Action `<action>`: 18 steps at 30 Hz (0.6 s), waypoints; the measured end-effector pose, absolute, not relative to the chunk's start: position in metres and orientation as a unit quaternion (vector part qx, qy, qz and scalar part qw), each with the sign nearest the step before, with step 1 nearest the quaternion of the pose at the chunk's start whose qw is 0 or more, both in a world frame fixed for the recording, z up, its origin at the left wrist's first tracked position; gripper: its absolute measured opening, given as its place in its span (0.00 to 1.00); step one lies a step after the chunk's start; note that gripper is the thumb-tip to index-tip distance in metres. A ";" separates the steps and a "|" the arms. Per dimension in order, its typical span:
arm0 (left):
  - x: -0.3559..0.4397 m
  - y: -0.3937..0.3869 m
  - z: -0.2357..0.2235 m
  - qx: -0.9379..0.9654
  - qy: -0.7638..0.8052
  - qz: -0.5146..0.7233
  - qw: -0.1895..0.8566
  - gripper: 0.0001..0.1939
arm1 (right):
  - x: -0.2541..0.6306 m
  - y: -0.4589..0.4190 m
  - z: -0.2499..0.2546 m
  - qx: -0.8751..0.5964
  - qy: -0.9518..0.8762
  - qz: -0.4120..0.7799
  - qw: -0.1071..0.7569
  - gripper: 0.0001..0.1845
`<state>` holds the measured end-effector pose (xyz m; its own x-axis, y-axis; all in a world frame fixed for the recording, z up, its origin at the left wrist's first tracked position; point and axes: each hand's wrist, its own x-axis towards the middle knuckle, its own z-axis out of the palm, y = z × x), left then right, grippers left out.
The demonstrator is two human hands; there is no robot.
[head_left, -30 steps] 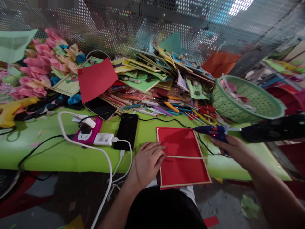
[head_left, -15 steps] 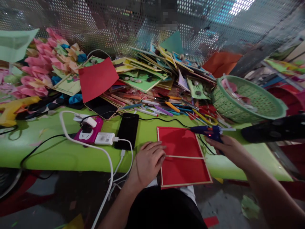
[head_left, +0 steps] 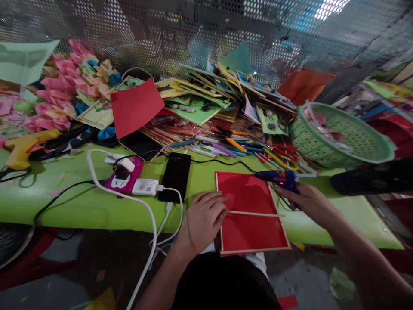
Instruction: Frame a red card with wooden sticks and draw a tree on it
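Note:
A red board (head_left: pixel 247 234) edged with thin pale strips lies at the table's front edge, overhanging it slightly. My left hand (head_left: pixel 203 221) rests over its left side, with the fingers closed at the end of a thin pale stick (head_left: pixel 254 213). That stick crosses the middle of the board, its far end reaching just past the right edge. Held in my right hand (head_left: pixel 306 200) is a blue hot glue gun (head_left: pixel 280 177) with a red light showing and a clear glue stick out of its back. Its nozzle is over the board's top edge, near the right corner.
Left of the board lie a black phone (head_left: pixel 175 176), a purple power strip (head_left: pixel 129 176) and white cables. Behind are pens (head_left: pixel 222 150) and stacked decorated cards (head_left: pixel 193 107). A green basket (head_left: pixel 342 137) stands right; a yellow glue gun (head_left: pixel 22 150) lies far left.
The glue gun's nozzle has moved slightly left along the board's top edge. The stick's far end now pokes a little further past the right edge. The whole view has shifted slightly.

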<state>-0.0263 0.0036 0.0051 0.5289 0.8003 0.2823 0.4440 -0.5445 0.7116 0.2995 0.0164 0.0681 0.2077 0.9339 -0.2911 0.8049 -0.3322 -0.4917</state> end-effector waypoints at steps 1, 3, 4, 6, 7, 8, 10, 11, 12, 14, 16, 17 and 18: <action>-0.026 0.004 0.005 0.824 0.377 0.305 0.292 0.07 | 0.302 0.015 0.069 -0.772 -0.563 0.271 0.115 0.41; -0.026 0.004 0.005 0.824 0.378 0.304 0.294 0.07 | 0.307 0.012 0.072 -0.783 -0.558 0.254 0.107 0.42; -0.026 0.004 0.005 0.824 0.378 0.303 0.294 0.07 | 0.309 0.011 0.074 -0.789 -0.555 0.243 0.102 0.42; -0.026 0.003 0.005 0.823 0.379 0.302 0.295 0.07 | 0.312 0.010 0.075 -0.796 -0.552 0.227 0.096 0.42; -0.026 0.003 0.005 0.823 0.379 0.302 0.296 0.07 | 0.312 0.009 0.075 -0.797 -0.553 0.226 0.096 0.42; -0.027 0.003 0.005 0.823 0.379 0.303 0.295 0.07 | 0.312 0.009 0.074 -0.795 -0.554 0.228 0.097 0.42; -0.026 0.003 0.005 0.823 0.379 0.305 0.294 0.07 | 0.310 0.011 0.072 -0.789 -0.557 0.238 0.101 0.41; -0.026 0.003 0.005 0.823 0.379 0.306 0.293 0.07 | 0.309 0.012 0.071 -0.786 -0.559 0.243 0.102 0.41; -0.026 0.003 0.005 0.823 0.379 0.307 0.291 0.07 | 0.307 0.013 0.070 -0.784 -0.561 0.247 0.102 0.41; -0.026 0.004 0.004 0.823 0.379 0.308 0.289 0.07 | 0.305 0.014 0.069 -0.780 -0.563 0.252 0.101 0.41; -0.026 0.004 0.004 0.823 0.380 0.307 0.289 0.07 | 0.306 0.014 0.069 -0.779 -0.564 0.253 0.100 0.41; -0.026 0.004 0.004 0.823 0.380 0.306 0.290 0.07 | 0.308 0.014 0.070 -0.781 -0.564 0.250 0.100 0.41; -0.026 0.004 0.004 0.823 0.380 0.305 0.291 0.07 | 0.310 0.014 0.071 -0.784 -0.563 0.244 0.099 0.41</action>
<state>-0.0263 0.0039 0.0045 0.5248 0.8037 0.2805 0.4489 -0.5412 0.7110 0.3096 0.0136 0.0708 0.2479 0.9299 -0.2718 0.8337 -0.3477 -0.4291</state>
